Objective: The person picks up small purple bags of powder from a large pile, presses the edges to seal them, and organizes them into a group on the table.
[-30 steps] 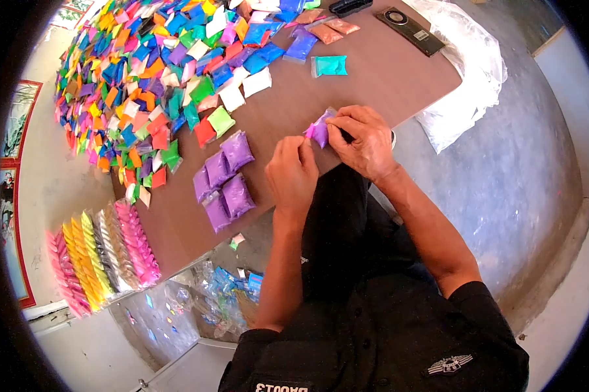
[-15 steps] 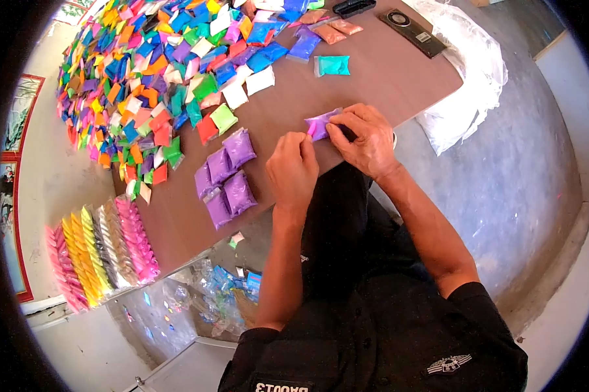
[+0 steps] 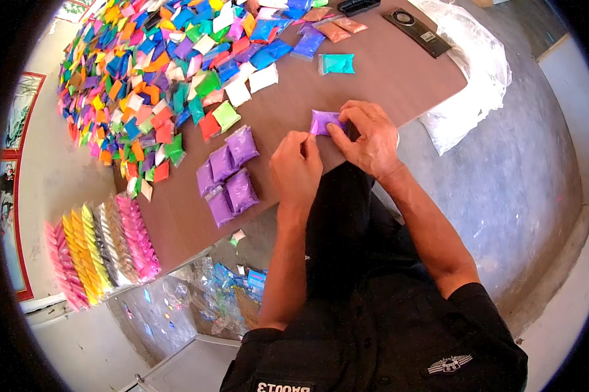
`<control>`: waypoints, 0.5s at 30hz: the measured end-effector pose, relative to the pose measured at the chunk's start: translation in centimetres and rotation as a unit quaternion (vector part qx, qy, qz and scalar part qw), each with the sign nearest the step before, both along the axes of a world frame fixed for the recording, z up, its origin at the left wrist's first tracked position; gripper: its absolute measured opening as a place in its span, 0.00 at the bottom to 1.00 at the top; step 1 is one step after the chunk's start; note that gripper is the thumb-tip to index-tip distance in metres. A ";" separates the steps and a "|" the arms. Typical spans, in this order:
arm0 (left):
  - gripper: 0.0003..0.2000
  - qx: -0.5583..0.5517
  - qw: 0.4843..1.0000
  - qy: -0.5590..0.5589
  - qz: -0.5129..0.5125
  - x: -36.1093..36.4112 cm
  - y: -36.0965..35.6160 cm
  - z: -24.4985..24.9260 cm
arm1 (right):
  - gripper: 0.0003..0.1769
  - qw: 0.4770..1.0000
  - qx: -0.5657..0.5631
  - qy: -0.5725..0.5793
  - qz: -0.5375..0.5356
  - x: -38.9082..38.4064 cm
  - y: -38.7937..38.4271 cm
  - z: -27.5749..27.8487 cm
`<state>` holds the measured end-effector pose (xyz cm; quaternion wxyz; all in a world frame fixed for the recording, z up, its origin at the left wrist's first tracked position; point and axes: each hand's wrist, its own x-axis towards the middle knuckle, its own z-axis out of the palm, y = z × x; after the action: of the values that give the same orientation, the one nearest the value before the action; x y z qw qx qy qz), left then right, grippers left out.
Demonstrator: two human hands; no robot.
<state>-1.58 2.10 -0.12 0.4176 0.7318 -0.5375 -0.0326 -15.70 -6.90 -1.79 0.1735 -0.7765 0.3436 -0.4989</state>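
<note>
A small clear packet of purple material is held just above the brown table's near edge, between my hands. My left hand is closed, its fingertips pinched at the packet's left end, where a brighter pink-purple strip shows. Thumb and fingers of my right hand grip the right end and cover part of it. To the left of my left hand lie several similar purple packets, set close together in two rows.
A large heap of multicoloured packets covers the far left of the table. Neat coloured rows stand at the left corner. A teal packet, a dark device and white plastic sheeting are at the right.
The purple packet has turned a little and now lies flatter between my fingers. Both hands have stayed nearly in place. The view has shifted slightly.
</note>
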 end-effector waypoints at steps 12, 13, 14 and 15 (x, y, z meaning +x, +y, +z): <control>0.06 0.026 0.999 0.005 0.038 0.4 -0.3 0.8 | 0.10 0.999 0.016 0.039 0.003 -0.4 0.3 0.4; 0.06 0.027 0.999 0.005 0.038 0.0 -0.4 1.1 | 0.10 0.999 0.017 0.039 0.003 -0.5 0.3 0.3; 0.06 0.005 1.000 -0.015 0.011 -0.4 -0.5 1.3 | 0.10 1.000 0.003 0.027 0.004 -0.4 0.3 0.2; 0.05 -0.017 0.999 -0.035 -0.015 -0.6 -0.5 1.3 | 0.09 1.000 -0.011 0.014 0.006 -0.3 0.2 0.0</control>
<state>-2.17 1.61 1.20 0.4101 0.7174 -0.5632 -0.0043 -15.96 -6.65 -1.79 0.1631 -0.7874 0.3351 -0.4910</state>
